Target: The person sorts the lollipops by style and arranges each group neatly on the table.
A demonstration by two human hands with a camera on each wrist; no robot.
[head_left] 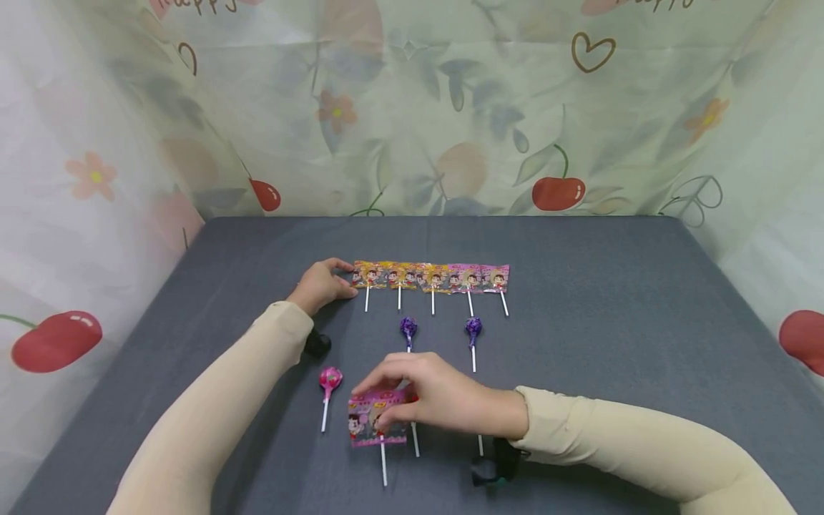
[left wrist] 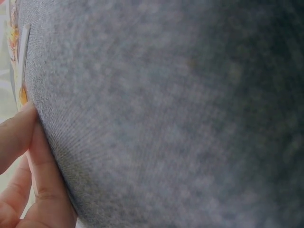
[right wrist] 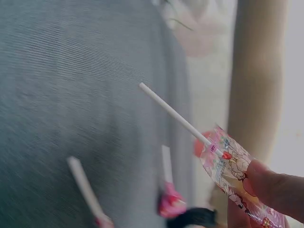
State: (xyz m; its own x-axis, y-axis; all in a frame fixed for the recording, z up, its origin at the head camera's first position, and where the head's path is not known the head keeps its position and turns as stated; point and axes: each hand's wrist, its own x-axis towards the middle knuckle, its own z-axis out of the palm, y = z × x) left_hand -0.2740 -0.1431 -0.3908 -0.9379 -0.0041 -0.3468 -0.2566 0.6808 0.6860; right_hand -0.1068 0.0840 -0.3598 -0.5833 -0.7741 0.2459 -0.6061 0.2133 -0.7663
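My left hand (head_left: 320, 286) is at the left end of a row of wrapped lollipops on the table. Its thumb and index finger touch the edge of the leftmost orange-wrapped lollipop (head_left: 370, 275), spread apart around its corners. In the left wrist view, the fingertips meet the wrapper at the left border. My right hand (head_left: 431, 393) pinches a pink-wrapped lollipop (head_left: 360, 422) between thumb and fingers, its white stick pointing toward me. The right wrist view shows the same clear, pink-printed wrapper (right wrist: 223, 171) under the thumb.
In front of the row lie two purple ball lollipops, one in the middle (head_left: 408, 327) and one to the right (head_left: 473, 329). A pink ball lollipop (head_left: 330, 379) lies left of my right hand. Two white sticks show from beneath the right hand and wrist. Patterned cloth (head_left: 412, 107) borders the dark table (head_left: 611, 307).
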